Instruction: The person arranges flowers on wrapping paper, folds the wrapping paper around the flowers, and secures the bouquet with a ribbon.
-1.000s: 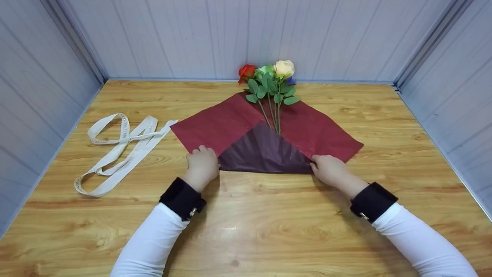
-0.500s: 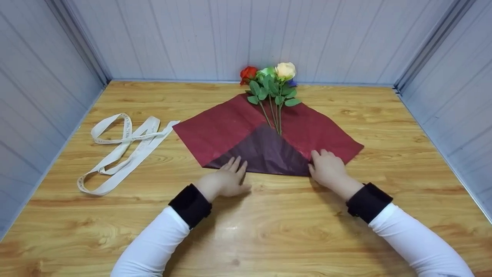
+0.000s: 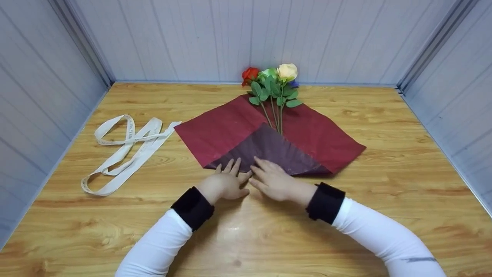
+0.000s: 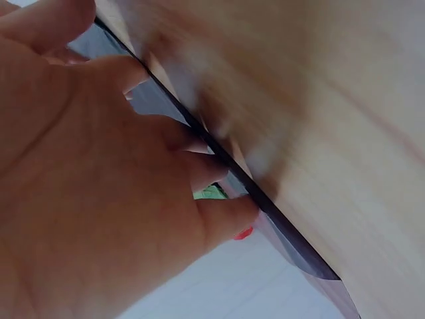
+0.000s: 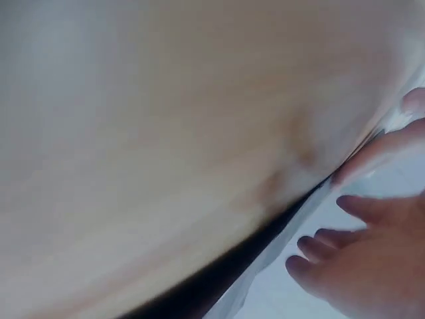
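Observation:
A sheet of dark red wrapping paper (image 3: 226, 127) lies on the table, its near corner folded up into a dark purple flap (image 3: 265, 144). Rose stems (image 3: 281, 115) run under the tip of that flap. The left hand (image 3: 225, 184) spreads its extended fingers over the folded near edge, which the left wrist view also shows beneath the fingertips (image 4: 232, 211). Close beside it, the right hand (image 3: 275, 182) has its fingers extended over the same edge; in the right wrist view several fingers appear raised off the paper. Neither hand grips anything.
A loosely looped white ribbon (image 3: 123, 154) with print on it lies left of the paper. Red, green, cream and blue blooms (image 3: 287, 72) stand out at the back, against the grey panel wall (image 3: 192, 38). Side walls flank the wooden table (image 3: 384, 200).
From the paper's left side, the left hand has moved to the middle of the fold and spread its fingers. The right hand has let go of the right side and moved left beside it.

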Demonstrator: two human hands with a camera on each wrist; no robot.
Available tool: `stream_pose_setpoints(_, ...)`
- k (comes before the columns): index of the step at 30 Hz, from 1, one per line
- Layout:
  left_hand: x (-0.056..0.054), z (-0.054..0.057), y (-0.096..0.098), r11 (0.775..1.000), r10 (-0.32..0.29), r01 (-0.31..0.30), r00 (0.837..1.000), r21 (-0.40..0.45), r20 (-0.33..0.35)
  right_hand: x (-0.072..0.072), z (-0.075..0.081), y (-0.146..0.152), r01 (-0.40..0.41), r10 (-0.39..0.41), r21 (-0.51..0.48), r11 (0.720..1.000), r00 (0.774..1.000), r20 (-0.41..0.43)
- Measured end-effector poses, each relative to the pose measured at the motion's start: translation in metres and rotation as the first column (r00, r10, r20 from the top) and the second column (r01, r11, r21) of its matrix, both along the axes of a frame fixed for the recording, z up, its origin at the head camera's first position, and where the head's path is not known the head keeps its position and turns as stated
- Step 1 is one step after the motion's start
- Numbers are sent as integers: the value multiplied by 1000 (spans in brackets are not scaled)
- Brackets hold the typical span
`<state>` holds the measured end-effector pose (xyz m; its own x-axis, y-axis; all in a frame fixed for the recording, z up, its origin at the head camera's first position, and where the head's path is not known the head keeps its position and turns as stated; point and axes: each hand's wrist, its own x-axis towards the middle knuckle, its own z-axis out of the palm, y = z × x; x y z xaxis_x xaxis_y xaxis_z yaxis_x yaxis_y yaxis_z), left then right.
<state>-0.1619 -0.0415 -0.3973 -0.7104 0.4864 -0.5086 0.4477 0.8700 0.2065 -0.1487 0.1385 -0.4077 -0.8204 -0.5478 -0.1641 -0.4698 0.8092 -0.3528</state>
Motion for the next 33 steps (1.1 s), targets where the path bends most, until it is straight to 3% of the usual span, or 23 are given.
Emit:
stream_pose_setpoints(2,0,0,2,1000,0,0,1000,-18,3,2,1,-5,-5,4,1,1000,997,80)
stream_pose_setpoints(5,-1,0,2,999,-5,5,1000,-40,4,2,2,-8,9,-11,17,1000,991,136)
stream_pose_setpoints(14,-2,0,2,999,27,-27,1000,-41,12,-1,2,-4,40,-46,36,999,986,159)
stream_pose_setpoints(27,0,1,-4,999,45,-46,999,-16,-17,4,-1,4,28,-68,236,971,984,165)
stream_pose_setpoints(33,2,1,-4,999,31,-32,999,-21,-29,6,-1,16,11,-61,276,961,983,173)
